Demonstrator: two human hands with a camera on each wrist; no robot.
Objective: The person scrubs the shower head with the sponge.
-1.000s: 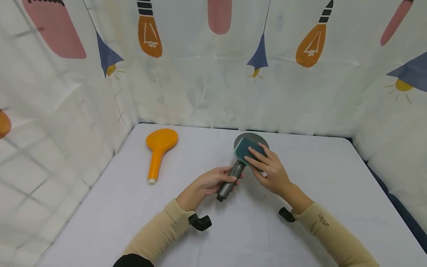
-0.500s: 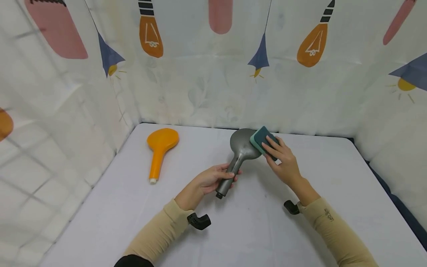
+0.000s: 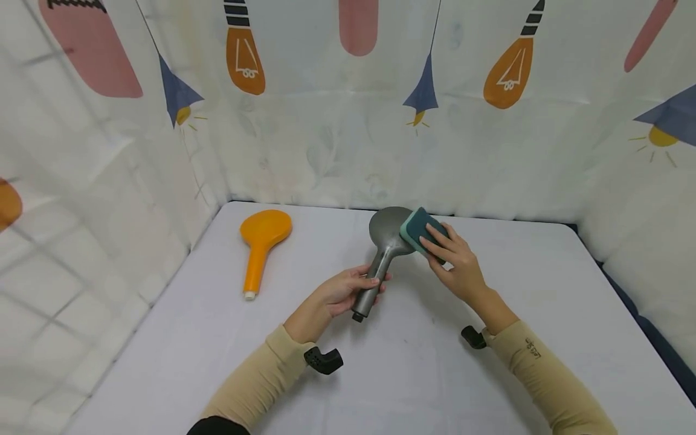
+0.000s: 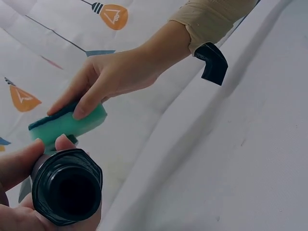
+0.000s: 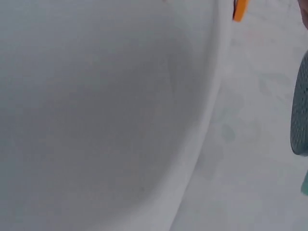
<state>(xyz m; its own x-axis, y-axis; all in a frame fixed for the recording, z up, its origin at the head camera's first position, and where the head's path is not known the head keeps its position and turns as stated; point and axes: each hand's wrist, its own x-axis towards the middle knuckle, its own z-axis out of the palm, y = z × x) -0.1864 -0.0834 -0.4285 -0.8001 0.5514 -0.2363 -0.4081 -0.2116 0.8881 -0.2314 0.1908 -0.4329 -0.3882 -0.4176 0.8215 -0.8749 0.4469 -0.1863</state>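
Observation:
A grey shower head (image 3: 387, 229) is held up by its handle in my left hand (image 3: 344, 291), with the thumb and fingers wrapped round the grip. Its dark threaded end (image 4: 72, 192) faces the left wrist camera. My right hand (image 3: 459, 266) pinches a green sponge (image 3: 424, 232) with a dark teal scouring side. The sponge lies against the right edge of the round head. In the left wrist view, the right thumb and fingers press the sponge (image 4: 72, 122) from two sides. Only a sliver of light green sponge (image 5: 305, 185) shows in the right wrist view.
An orange shower head (image 3: 261, 241) lies on the white-covered table (image 3: 424, 374), left of both hands. Printed white curtains (image 3: 348, 139) hang close behind the table and along its sides.
The sponge has gone from over the middle of the round head to its right edge, then slightly back left. The grey shower head has shifted a little left and up.

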